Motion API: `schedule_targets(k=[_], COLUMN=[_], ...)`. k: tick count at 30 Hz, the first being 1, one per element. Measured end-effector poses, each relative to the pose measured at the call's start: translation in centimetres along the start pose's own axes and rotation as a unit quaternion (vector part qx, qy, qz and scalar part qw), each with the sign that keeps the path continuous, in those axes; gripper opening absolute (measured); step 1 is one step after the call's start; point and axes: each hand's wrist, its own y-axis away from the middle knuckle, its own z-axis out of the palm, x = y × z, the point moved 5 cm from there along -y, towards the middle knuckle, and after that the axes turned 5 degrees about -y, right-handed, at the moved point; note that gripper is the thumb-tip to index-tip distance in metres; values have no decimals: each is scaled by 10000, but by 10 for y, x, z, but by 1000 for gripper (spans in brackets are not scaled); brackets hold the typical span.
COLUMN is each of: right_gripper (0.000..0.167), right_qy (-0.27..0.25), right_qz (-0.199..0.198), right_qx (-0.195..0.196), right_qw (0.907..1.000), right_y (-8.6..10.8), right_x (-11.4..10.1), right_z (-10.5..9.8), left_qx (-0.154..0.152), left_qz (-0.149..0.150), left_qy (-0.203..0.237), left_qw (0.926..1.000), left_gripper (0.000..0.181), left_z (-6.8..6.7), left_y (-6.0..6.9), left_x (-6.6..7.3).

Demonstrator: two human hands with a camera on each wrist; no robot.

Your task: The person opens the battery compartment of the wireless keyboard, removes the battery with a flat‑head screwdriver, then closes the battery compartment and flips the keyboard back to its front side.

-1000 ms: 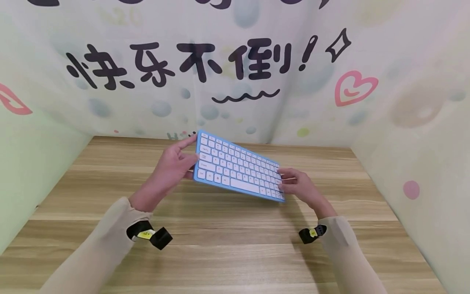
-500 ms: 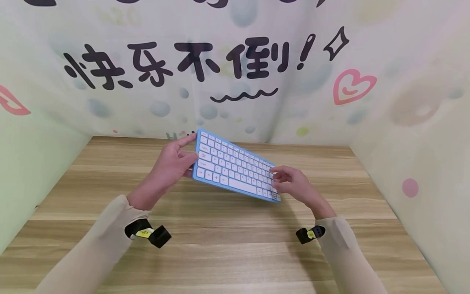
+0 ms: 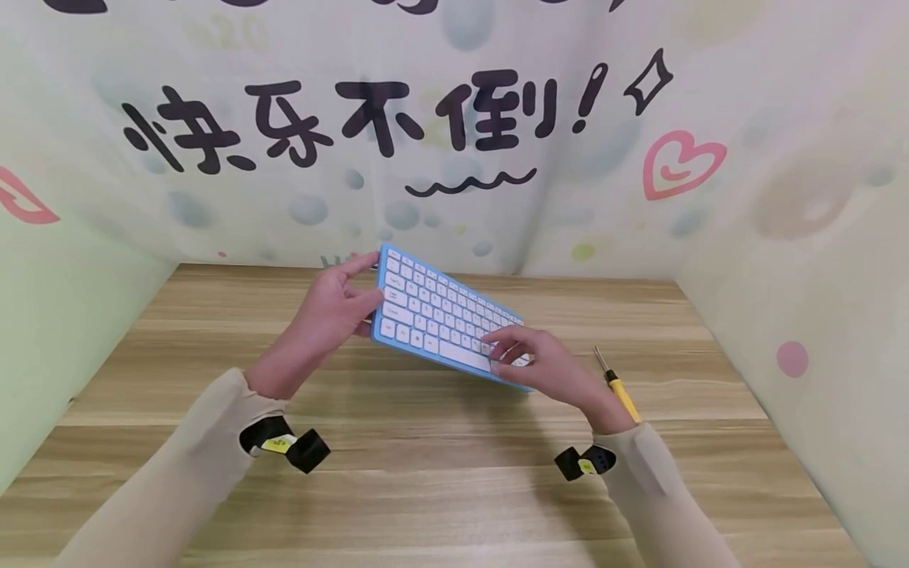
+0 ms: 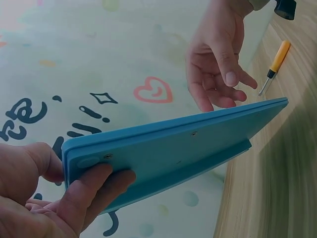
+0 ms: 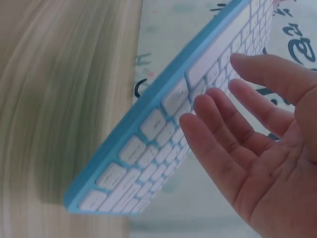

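A blue keyboard with white keys [image 3: 440, 315] is held tilted above the table, its left end higher in the head view. My left hand [image 3: 323, 315] grips that end; in the left wrist view its fingers [image 4: 94, 188] lie on the blue underside [image 4: 163, 153]. My right hand [image 3: 543, 367] hovers before the keys toward the right end, fingers loosely bent and holding nothing. In the right wrist view a gap shows between much of the right hand [image 5: 257, 134] and the keys [image 5: 153, 124]; whether a fingertip touches is unclear.
A screwdriver with a yellow handle [image 3: 624, 400] lies on the wooden table [image 3: 426, 505], beside my right wrist. Behind the table hangs a printed cloth [image 3: 248, 213], and a pale wall [image 3: 71, 315] stands at the left.
My right hand has left the keyboard's right edge and moved left across the front of the keys. The screwdriver has come into sight. The left hand keeps its grip.
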Motion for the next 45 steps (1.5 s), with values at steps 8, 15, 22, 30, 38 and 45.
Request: schedule_targets(k=[8,15,22,30,38,45], right_gripper=[35,32,32,32,33,33], right_qy=[-127,-215,-195,-163,-4,200], right_qz=[-395,-502,-417,-510,-362,-470], right_qx=[-68,-52,262,710,998,1248], right_qw=[9991,9985,9986,9960,9944,9909], right_y=[-3,-8,-15,-20,-26,-26], right_x=[-20,-24,-25,-28,-30,-33], right_z=[15,23,31,33,34,34], left_qx=[45,67,100,9,5,40], left_qz=[40,-21,-122,-44,-90,-124], left_qy=[-41,-136,-129,-82,-35,-45], left_qw=[10000,9999,9998,10000,10000,9999], left_gripper=[56,57,60,58,57,56], left_z=[0,0,1,3,6,11], left_y=[1,1,-2,-2,-2,-5], left_x=[4,5,6,16,24,27])
